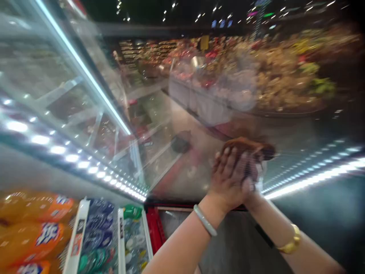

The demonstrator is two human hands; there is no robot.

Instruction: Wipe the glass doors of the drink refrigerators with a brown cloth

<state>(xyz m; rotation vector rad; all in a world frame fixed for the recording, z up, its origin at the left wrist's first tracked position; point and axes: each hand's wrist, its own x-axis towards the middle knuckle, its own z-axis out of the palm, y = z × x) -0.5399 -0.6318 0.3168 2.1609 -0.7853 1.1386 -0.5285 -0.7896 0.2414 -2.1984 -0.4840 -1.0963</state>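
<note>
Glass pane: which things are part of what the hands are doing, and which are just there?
Seem part of it:
- left hand and right hand, close together at the glass
- brown, cloth-like thing by the fingers, blurry
- glass pane

Just there:
- orange bottles
- purple bottles
- bright light strip

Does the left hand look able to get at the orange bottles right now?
Probably not: the left hand is at the brown cloth, beside the right hand, well away from the orange bottles, and whether anything also blocks them is unclear.
</note>
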